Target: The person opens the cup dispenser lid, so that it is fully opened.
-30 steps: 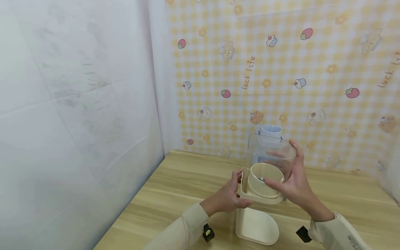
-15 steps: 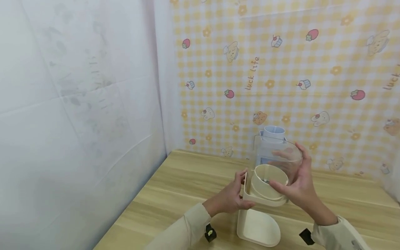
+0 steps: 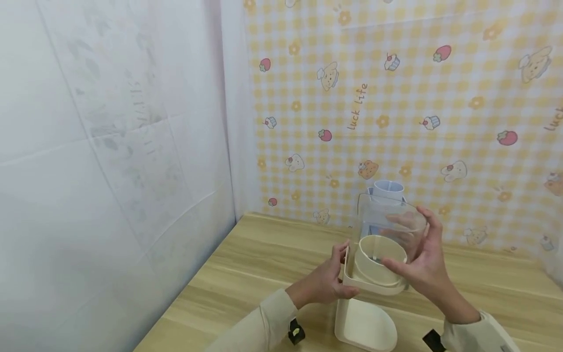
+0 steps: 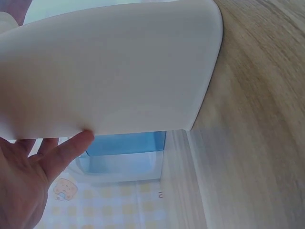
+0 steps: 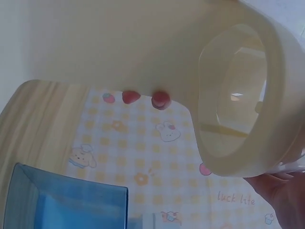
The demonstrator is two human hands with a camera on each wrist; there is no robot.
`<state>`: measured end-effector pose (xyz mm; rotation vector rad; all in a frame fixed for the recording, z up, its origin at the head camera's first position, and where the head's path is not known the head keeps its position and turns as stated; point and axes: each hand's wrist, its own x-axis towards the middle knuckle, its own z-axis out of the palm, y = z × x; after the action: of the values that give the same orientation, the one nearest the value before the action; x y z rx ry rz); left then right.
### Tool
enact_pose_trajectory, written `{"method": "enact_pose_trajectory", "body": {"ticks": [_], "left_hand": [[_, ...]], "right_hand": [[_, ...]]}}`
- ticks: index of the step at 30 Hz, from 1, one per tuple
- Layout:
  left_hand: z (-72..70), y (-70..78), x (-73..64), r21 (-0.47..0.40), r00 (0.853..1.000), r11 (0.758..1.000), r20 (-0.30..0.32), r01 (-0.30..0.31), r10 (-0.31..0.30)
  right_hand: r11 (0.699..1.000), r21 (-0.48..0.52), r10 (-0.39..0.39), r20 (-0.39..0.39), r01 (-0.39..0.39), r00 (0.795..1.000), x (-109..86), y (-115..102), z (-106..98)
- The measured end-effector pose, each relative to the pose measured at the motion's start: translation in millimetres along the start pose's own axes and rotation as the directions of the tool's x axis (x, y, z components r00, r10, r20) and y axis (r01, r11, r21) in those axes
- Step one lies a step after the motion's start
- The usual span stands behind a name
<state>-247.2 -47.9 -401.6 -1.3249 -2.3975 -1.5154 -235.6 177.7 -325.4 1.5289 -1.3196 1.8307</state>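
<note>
Cream stand (image 3: 367, 288): upright on wooden tabletop (image 3: 246, 274).
Left hand (image 3: 323, 283): fingers curled, gripping stand's edge.
Right hand (image 3: 422, 266): wrapped round clear container (image 3: 387, 220).

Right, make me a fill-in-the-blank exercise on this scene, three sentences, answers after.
1. The right hand grips a clear container seated in the cream ring of a stand on the ____ table.
2. The left hand holds the stand's ____ side.
3. The wall cloth bears the words "luck ____".

Missing words: wooden; left; life
</note>
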Motion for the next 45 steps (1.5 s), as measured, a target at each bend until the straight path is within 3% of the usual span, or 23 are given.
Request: {"method": "enact_pose_trajectory", "body": {"ticks": [10,16,27,40,45], "left_hand": [[1.1,-0.3,-4.7,0.054,1.000,0.998,-0.004,-0.028,0.029],[-0.9,2.3,-2.1,0.096,1.000,0.995,0.016,-0.022,0.020],[-0.1,-0.9,-1.2,0.058,0.999,0.998,0.010,-0.037,0.036],[10.1,-0.9,2.6,-0.013,1.000,1.000,0.017,0.006,-0.006],[3.2,3.6,-2.9,0.026,0.999,0.999,-0.009,0.048,-0.048]], "right_hand": [[0.998,0.049,0.039,-0.006,-0.038,0.999,0.7,-4.5,2.7],[0.989,0.147,-0.028,0.053,0.020,0.998,3.5,-2.9,-1.5],[0.992,0.098,-0.089,0.078,0.081,0.993,5.5,-1.3,-2.2],[0.992,0.130,-0.016,0.131,-0.001,0.991,1.2,-10.8,-13.4],[0.998,0.044,0.049,0.114,-0.054,0.992,3.6,-10.8,-8.8]]}}
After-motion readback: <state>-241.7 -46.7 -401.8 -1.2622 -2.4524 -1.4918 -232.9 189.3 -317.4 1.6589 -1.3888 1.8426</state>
